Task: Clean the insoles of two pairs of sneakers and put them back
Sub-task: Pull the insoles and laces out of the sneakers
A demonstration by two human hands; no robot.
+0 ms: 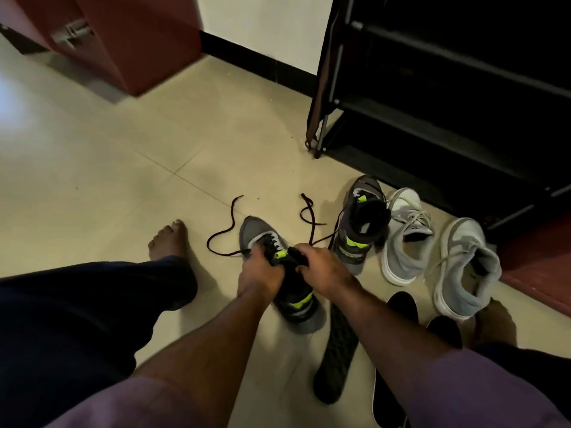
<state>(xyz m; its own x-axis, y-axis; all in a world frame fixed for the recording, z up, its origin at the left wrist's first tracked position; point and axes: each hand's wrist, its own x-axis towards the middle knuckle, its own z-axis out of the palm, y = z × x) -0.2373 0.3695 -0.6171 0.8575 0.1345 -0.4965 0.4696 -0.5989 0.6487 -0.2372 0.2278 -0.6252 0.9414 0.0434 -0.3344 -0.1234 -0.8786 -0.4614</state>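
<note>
A grey sneaker with neon-green accents lies on the floor in front of me, its dark laces undone and trailing. My left hand grips its tongue and lace area. My right hand grips the black collar at the shoe's opening. Its mate stands just to the right. Two light grey sneakers, one and another, sit further right. A black patterned insole lies under my right forearm, and two more dark insoles, one and the other, lie beside it.
A black shoe rack stands at the right against the wall. A reddish-brown cabinet fills the upper left. My bare left foot and dark trouser leg rest on the beige tiled floor.
</note>
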